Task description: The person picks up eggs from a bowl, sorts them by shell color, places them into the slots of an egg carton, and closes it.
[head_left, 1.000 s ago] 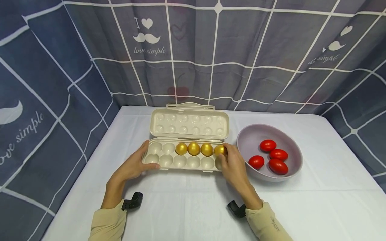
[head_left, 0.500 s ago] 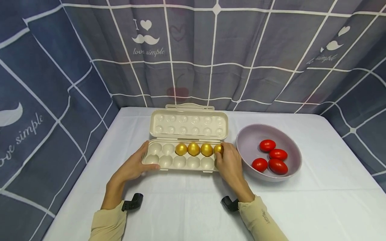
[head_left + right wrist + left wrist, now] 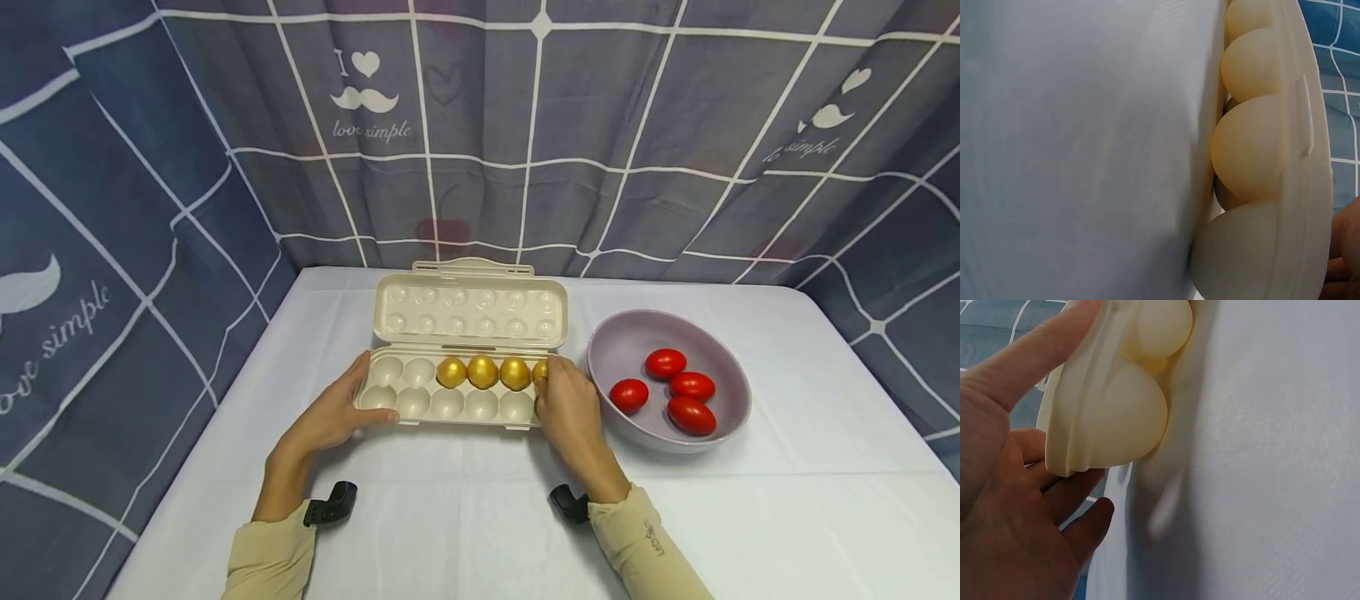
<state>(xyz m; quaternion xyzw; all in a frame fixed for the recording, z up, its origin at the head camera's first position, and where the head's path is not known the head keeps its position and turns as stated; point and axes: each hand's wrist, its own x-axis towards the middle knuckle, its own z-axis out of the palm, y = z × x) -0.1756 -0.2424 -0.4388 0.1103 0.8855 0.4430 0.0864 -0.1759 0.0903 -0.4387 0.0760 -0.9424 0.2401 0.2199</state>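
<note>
A cream egg carton (image 3: 480,406) lies on the table with its lid (image 3: 471,310) folded back. Three gold eggs (image 3: 482,372) sit uncovered in its far row. My left hand (image 3: 330,412) holds the carton's left end, thumb along the front rim; the left wrist view shows the fingers (image 3: 1082,497) at the end wall. At the right end, my right hand (image 3: 573,412) pinches another gold egg (image 3: 540,371) in the far-row corner cup, mostly covering it. In the right wrist view its curled fingers (image 3: 1338,278) show past the rim; the egg is hidden there.
To the right, close beside my right hand, stands a mauve bowl (image 3: 611,354) with several red eggs (image 3: 692,415) in it. A white cloth (image 3: 465,517) covers the table. Behind hangs a grey checked curtain (image 3: 480,108).
My right hand has shifted slightly left and now covers more of the rightmost gold egg and the corner cups. One red egg has rocked in the bowl. My left hand stays put.
</note>
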